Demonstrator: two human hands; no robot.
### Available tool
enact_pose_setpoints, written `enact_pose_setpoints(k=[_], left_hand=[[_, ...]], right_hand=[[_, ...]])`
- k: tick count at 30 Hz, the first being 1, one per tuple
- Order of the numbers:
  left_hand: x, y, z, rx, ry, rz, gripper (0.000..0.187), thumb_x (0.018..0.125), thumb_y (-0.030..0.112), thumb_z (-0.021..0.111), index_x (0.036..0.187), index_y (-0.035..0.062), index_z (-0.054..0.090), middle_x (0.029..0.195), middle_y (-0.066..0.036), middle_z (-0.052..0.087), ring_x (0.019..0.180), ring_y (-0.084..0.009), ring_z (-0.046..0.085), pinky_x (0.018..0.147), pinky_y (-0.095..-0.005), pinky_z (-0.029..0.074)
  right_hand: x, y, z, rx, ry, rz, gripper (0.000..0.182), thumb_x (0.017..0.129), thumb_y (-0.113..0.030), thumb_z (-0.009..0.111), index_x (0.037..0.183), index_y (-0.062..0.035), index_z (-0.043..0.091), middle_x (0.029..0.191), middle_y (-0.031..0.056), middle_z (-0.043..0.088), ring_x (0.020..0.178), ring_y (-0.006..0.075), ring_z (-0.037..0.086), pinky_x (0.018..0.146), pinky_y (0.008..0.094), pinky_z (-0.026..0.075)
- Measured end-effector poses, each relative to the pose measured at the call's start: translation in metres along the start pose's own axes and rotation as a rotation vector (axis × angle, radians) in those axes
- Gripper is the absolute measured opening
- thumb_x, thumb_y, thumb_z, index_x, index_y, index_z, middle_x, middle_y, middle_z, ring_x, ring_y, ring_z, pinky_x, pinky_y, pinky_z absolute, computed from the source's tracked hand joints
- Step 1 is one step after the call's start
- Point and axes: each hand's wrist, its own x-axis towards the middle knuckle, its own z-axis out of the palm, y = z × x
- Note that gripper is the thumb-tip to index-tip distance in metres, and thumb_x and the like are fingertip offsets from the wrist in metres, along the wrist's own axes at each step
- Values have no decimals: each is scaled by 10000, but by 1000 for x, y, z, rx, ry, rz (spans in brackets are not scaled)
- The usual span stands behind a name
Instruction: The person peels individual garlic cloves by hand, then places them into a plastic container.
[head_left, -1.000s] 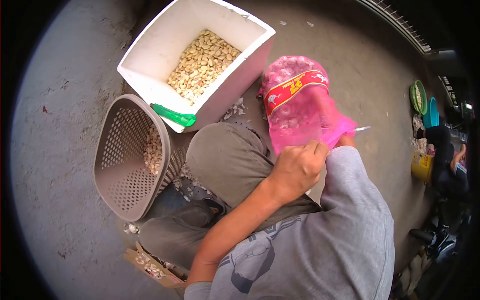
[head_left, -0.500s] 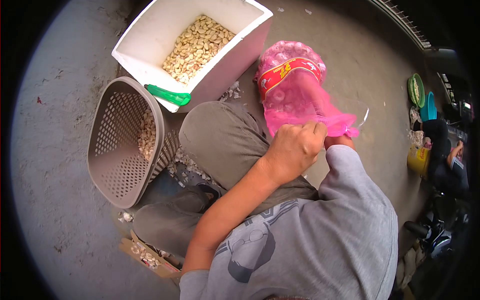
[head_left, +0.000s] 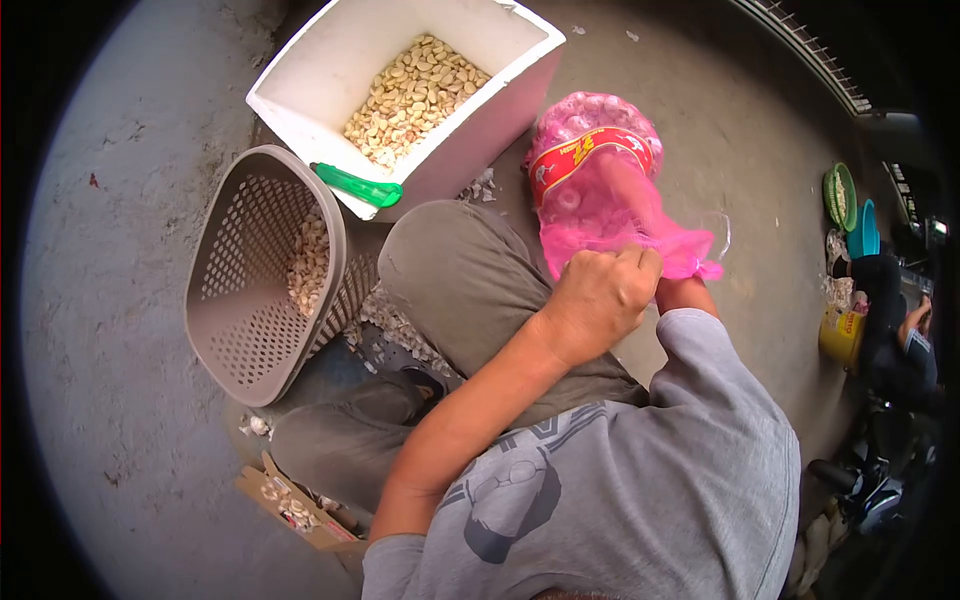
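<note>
A pink mesh bag (head_left: 575, 225) with a red and yellow label band lies on the floor ahead of my knee, holding pale garlic bulbs (head_left: 600, 108) at its far end. My left hand (head_left: 608, 300) is closed in a fist on the bag's near edge. Through the bag's mouth goes my right arm, and my right hand (head_left: 625, 185) shows dimly through the mesh near the label. Its fingers are hidden by the netting and label. A green box cutter (head_left: 357, 185) rests on the near rim of the white foam box (head_left: 500, 100).
Peeled garlic cloves (head_left: 415, 95) fill part of the foam box. Left of my knee, a tilted brown perforated basket (head_left: 235, 290) holds unpeeled cloves (head_left: 308, 265). Skins litter the floor. A small cardboard box (head_left: 300, 515) lies lower left. Another person (head_left: 890, 320) sits far right near basins.
The view has shifted slightly, so the boxes and bag appear a little further right and lower. My left hand keeps its hold on the bag; my right arm stays inside.
</note>
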Motion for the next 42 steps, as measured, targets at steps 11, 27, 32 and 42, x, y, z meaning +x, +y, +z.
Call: enact_pose_setpoints(k=[11, 27, 32, 42], left_hand=[[0, -2, -5, -18, 87, -65, 100, 819, 31, 666, 887, 46, 594, 781, -132, 648, 675, -328, 686, 573, -418, 551], [-63, 40, -71, -247, 413, 21, 117, 822, -20, 618, 938, -38, 618, 1097, -217, 613, 894, -383, 693, 788, -453, 571], [-137, 22, -132, -317, 600, -100, 307, 802, -191, 491, 991, -37, 678, 1208, -169, 600, 1091, -263, 652, 891, -332, 582], [-213, -7, -178, -1127, 807, -355, 672, 978, 357, 720, 1503, 49, 437, 1348, -91, 570, 1251, -206, 586, 957, -364, 561]], right_hand=[[31, -26, 40, -16, -58, -33, 252, 920, -275, 709, 1063, -69, 686, 909, 49, 671, 847, 150, 643, 719, 322, 521], [-187, -110, -59, -901, -940, 283, 238, 917, -275, 713, 1029, -66, 702, 862, 44, 681, 808, 144, 651, 684, 316, 528], [-229, -226, -61, -1365, -1514, -106, 269, 875, -279, 747, 947, -24, 698, 741, 0, 635, 659, 117, 598, 594, 284, 482], [-340, -226, 225, 372, -1434, -195, 323, 1112, -336, 462, 1153, -42, 586, 1009, 106, 639, 818, 205, 676, 752, 375, 597]])
